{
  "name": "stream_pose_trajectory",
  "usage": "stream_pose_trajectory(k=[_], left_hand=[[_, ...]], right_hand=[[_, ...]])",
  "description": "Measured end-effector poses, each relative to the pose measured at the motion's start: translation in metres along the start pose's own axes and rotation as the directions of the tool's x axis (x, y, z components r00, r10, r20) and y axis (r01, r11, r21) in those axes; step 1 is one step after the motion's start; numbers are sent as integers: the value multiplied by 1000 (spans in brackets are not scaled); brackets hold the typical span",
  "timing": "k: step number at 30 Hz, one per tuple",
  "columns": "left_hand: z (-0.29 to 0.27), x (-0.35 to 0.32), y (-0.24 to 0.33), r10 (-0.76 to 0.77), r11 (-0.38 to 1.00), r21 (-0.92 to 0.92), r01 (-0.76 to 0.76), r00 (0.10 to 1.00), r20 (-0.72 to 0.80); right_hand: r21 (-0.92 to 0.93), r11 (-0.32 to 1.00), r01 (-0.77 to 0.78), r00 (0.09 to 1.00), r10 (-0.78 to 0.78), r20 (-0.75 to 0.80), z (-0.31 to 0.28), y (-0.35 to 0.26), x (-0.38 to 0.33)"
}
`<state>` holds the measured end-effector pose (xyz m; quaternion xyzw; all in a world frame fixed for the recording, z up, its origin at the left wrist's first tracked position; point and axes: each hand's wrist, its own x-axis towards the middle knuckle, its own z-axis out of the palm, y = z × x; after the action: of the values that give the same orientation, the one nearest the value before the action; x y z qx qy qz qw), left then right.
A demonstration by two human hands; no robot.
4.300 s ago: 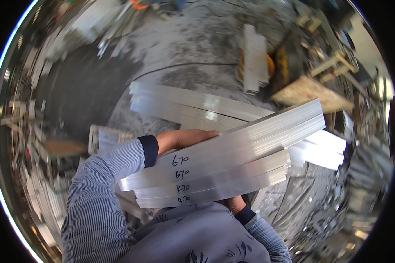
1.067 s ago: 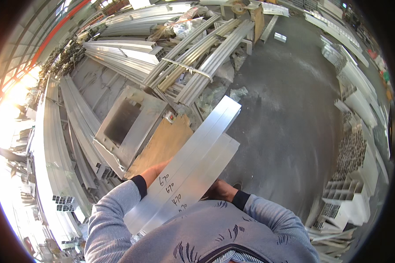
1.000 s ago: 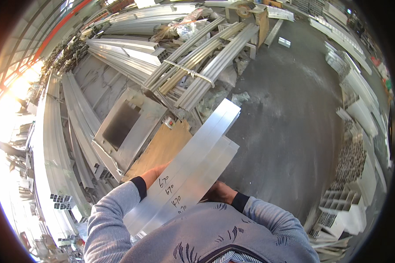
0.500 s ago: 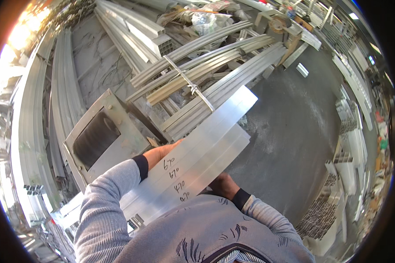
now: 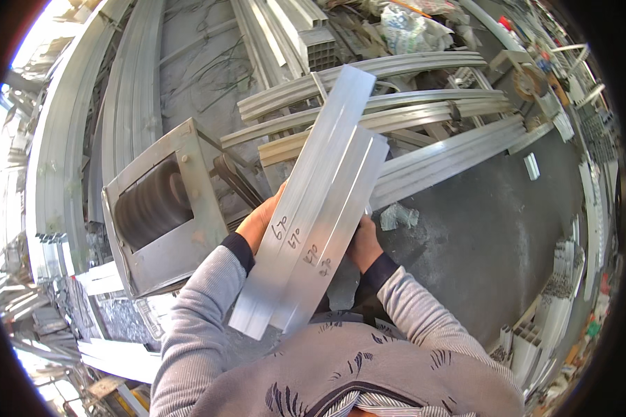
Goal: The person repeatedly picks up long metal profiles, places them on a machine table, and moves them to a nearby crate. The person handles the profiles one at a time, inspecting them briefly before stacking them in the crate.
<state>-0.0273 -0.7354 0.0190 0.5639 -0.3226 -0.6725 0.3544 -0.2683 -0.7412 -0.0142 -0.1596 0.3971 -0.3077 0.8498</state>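
A bundle of several flat silver aluminium profiles point(image 5: 327, 201) lies between my hands, tilted up and to the right in front of my chest. Dark handwritten marks run across its upper faces. The profiles sit side by side with uneven ends, the left ones reaching farther away. My left hand point(image 5: 259, 221) is closed on the bundle's left edge, its fingertips partly hidden by the metal. On the opposite edge, my right hand point(image 5: 364, 244) grips the bundle, fingers mostly out of sight beneath it.
Left of the bundle stands a metal-framed machine with a dark ribbed roller point(image 5: 154, 203). Beyond lie long aluminium bars point(image 5: 452, 156) on a rack. Square tubes point(image 5: 320, 52) and plastic bags point(image 5: 414, 31) are farther back. Stacked profiles point(image 5: 528, 340) line the right, beside grey floor point(image 5: 480, 222).
The bundle has swung to a steeper angle, and its near end now shows by my left forearm. Both hands still hold it; the surroundings have shifted rightward in the view.
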Motion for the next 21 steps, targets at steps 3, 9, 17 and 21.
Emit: stream_pose_trajectory(k=[3,9,17,21], left_hand=[[-12,47,-13,3,992,-126,-23,988,-156],[-22,126,-49,-37,938,-330,-107,915,-402],[-40,176,-85,-180,719,-672,-179,885,-429],[-34,158,-104,-221,680,-709,-187,870,-441]], right_hand=[[-342,932,121,992,-97,86,-10,-29,73],[-713,604,357,934,-233,270,-21,-67,197],[-718,669,190,981,-102,164,-38,-85,272],[-779,508,368,930,-212,301,-46,-70,271]])
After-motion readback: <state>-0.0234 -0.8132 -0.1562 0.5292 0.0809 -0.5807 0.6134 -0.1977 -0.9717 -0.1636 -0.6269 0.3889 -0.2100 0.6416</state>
